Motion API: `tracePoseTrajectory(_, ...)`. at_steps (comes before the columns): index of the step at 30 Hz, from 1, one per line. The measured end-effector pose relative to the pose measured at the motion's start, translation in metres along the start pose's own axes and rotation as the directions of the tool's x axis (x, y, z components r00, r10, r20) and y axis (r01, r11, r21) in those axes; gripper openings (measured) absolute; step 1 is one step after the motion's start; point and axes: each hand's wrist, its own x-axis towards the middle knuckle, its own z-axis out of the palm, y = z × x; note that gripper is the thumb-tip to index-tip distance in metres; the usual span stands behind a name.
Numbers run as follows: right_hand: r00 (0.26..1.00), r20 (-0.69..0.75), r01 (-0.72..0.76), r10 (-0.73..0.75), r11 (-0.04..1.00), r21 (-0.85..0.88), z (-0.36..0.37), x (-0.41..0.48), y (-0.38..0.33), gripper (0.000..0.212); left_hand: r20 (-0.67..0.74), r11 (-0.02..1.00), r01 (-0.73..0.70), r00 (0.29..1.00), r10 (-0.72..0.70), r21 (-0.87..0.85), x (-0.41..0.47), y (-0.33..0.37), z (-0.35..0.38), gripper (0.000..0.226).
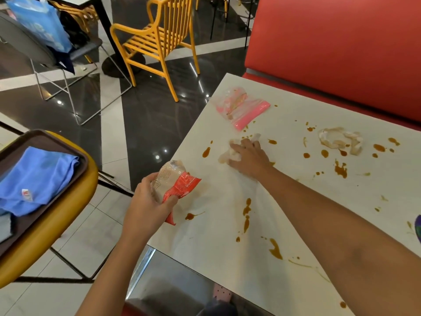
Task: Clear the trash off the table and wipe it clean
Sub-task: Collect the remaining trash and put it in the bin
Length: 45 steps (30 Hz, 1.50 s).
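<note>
We are collecting the trash, and the wiping is not yet begun. Our left hand (145, 201) is at the near left edge of the table (223, 226). Its fingers and thumb are curled around a red and clear wrapper (176, 182). Our right hand (249, 158) lies in the middle of the table, with its fingers bent over a crumpled tissue (231, 155), which touches the surface.

To do this step well, we should close the right fingers fully around the tissue and lift it straight up. If we drag it, it may smear the brown sauce spots (247, 208) that lie near it on several sides.

Two more pieces wait for us: a pink and clear bag (243, 108) at the far left of the table, and a pale crumpled wrapper (339, 140) to the far right. The wrapper lies among the spots, so it probably is sticky.

The blue cloth (38, 179) lies on a brown tray (52, 137) on the yellow seat (68, 215) at our left, well apart from the table. We think it is better to take it only when both hands are free.
</note>
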Motion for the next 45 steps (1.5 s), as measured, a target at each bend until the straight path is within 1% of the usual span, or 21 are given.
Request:
tracePoseTrajectory(2, 0.996, -0.07, 0.052, -0.049, 0.998, 0.035, 0.006, -0.009, 0.001, 0.048, -0.001, 1.0, 0.01, 1.0, -0.01, -0.011, -0.003, -0.001, 0.0, 0.066)
tracePoseTrajectory(3, 0.993, -0.097, 0.07, -0.062, 0.994, 0.083, 0.008, -0.014, 0.002, 0.046, -0.001, 1.0, 0.01, 1.0, -0.01, -0.017, -0.004, 0.001, 0.0, 0.066)
tracePoseTrajectory(5, 0.99, -0.137, 0.068, -0.038, 0.973, 0.221, 0.009, -0.023, 0.006, 0.048, -0.005, 1.0, 0.001, 1.0, -0.001, -0.02, -0.007, 0.006, 0.0, 0.066)
tracePoseTrajectory(7, 0.982, -0.187, 0.047, 0.023, 0.93, 0.364, 0.005, -0.033, 0.013, 0.049, -0.01, 1.0, -0.012, 1.0, 0.012, -0.018, -0.008, 0.015, 0.001, 0.066)
tracePoseTrajectory(9, 0.97, -0.228, 0.04, 0.08, 0.878, 0.478, -0.005, -0.047, 0.023, 0.049, -0.004, 0.998, -0.061, 0.998, 0.061, -0.018, -0.01, 0.026, 0.002, 0.067)
tracePoseTrajectory(14, 0.928, -0.308, 0.026, 0.211, 0.786, 0.618, -0.033, -0.095, 0.062, 0.044, 0.047, 0.98, -0.196, 0.979, 0.197, -0.036, -0.015, 0.068, 0.019, 0.064)
tracePoseTrajectory(17, 0.883, -0.345, 0.025, 0.318, 0.703, 0.711, -0.046, -0.133, 0.089, 0.04, 0.104, 0.966, -0.256, 0.96, 0.259, -0.036, -0.023, 0.101, 0.039, 0.066)
tracePoseTrajectory(19, 0.844, -0.378, 0.059, 0.38, 0.634, 0.771, -0.052, -0.163, 0.108, 0.039, 0.161, 0.946, -0.323, 0.933, 0.323, -0.025, -0.03, 0.122, 0.057, 0.068)
tracePoseTrajectory(23, 0.737, -0.413, 0.079, 0.535, 0.539, 0.839, -0.058, -0.223, 0.145, 0.038, 0.279, 0.878, -0.476, 0.837, 0.471, -0.056, -0.054, 0.162, 0.098, 0.069)
tracePoseTrajectory(25, 0.695, -0.398, 0.151, 0.599, 0.419, 0.895, -0.062, -0.257, 0.16, 0.033, 0.344, 0.847, -0.522, 0.781, 0.522, -0.102, -0.071, 0.18, 0.12, 0.072)
tracePoseTrajectory(26, 0.668, -0.404, 0.174, 0.625, 0.398, 0.901, -0.062, -0.275, 0.168, 0.029, 0.376, 0.833, -0.54, 0.752, 0.542, -0.12, -0.08, 0.189, 0.131, 0.072)
tracePoseTrajectory(27, 0.631, -0.407, 0.163, 0.661, 0.399, 0.902, -0.062, -0.293, 0.175, 0.027, 0.405, 0.817, -0.561, 0.722, 0.561, -0.133, -0.089, 0.198, 0.143, 0.068)
tracePoseTrajectory(30, 0.494, -0.4, 0.039, 0.772, 0.44, 0.897, -0.053, -0.342, 0.203, 0.031, 0.484, 0.771, -0.62, 0.635, 0.603, -0.147, -0.121, 0.22, 0.178, 0.064)
tracePoseTrajectory(32, 0.425, -0.361, -0.001, 0.83, 0.399, 0.917, -0.047, -0.373, 0.221, 0.03, 0.53, 0.737, -0.656, 0.572, 0.626, -0.163, -0.144, 0.232, 0.199, 0.064)
tracePoseTrajectory(34, 0.353, -0.319, -0.019, 0.879, 0.347, 0.938, -0.04, -0.405, 0.24, 0.03, 0.571, 0.713, -0.676, 0.518, 0.638, -0.184, -0.17, 0.244, 0.221, 0.064)
tracePoseTrajectory(35, 0.325, -0.311, -0.027, 0.893, 0.337, 0.941, -0.036, -0.421, 0.25, 0.03, 0.59, 0.705, -0.682, 0.493, 0.639, -0.193, -0.184, 0.249, 0.232, 0.063)
tracePoseTrajectory(39, 0.227, -0.271, -0.002, 0.936, 0.278, 0.961, -0.019, -0.487, 0.29, 0.03, 0.683, 0.677, -0.7, 0.381, 0.623, -0.227, -0.248, 0.263, 0.275, 0.063)
tracePoseTrajectory(41, 0.162, -0.234, 0.019, 0.959, 0.234, 0.972, -0.011, -0.52, 0.31, 0.028, 0.736, 0.672, -0.698, 0.315, 0.599, -0.248, -0.283, 0.268, 0.298, 0.06)
tracePoseTrajectory(45, 0.028, -0.197, 0.088, 0.98, 0.194, 0.977, 0.01, -0.592, 0.344, 0.028, 0.821, 0.632, -0.721, 0.159, 0.549, -0.283, -0.359, 0.286, 0.346, 0.055)
